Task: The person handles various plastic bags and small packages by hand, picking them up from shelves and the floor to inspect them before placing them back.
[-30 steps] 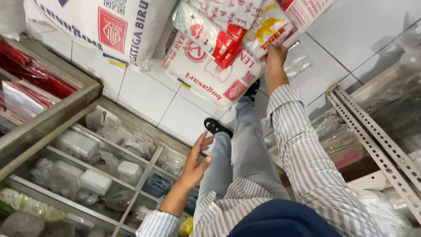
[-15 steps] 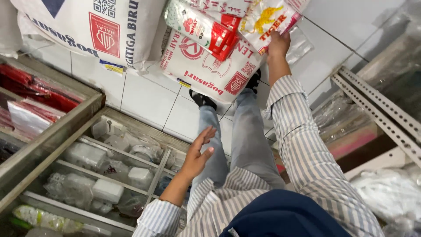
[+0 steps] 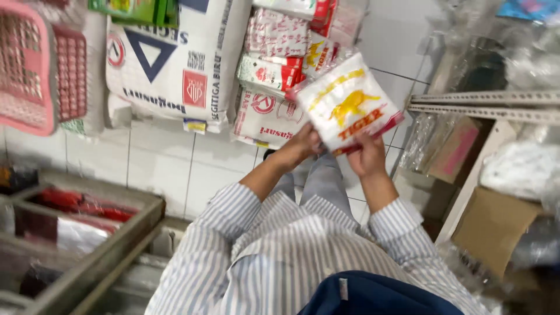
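Note:
Both my hands hold a clear plastic packet of white grains [image 3: 349, 105] with a yellow animal print and red lettering, raised in front of me over the tiled floor. My left hand [image 3: 302, 146] grips its lower left edge. My right hand [image 3: 367, 156] grips its bottom edge. My arms wear blue-and-white striped sleeves. Below the packet I see my grey trousers [image 3: 318, 184].
A big white sack with a blue triangle [image 3: 175, 64] and several smaller red-and-white packets [image 3: 274, 58] are piled ahead. A glass display case [image 3: 76, 233] stands at left. Pink mesh trays [image 3: 35, 70] lie at the far left. Metal shelf rails [image 3: 490, 102] and cardboard boxes [image 3: 496, 224] are at right.
My right hand has pulled the packet off the pile toward me. My left hand left my thigh and came up onto the packet. The view swung right, away from the display case.

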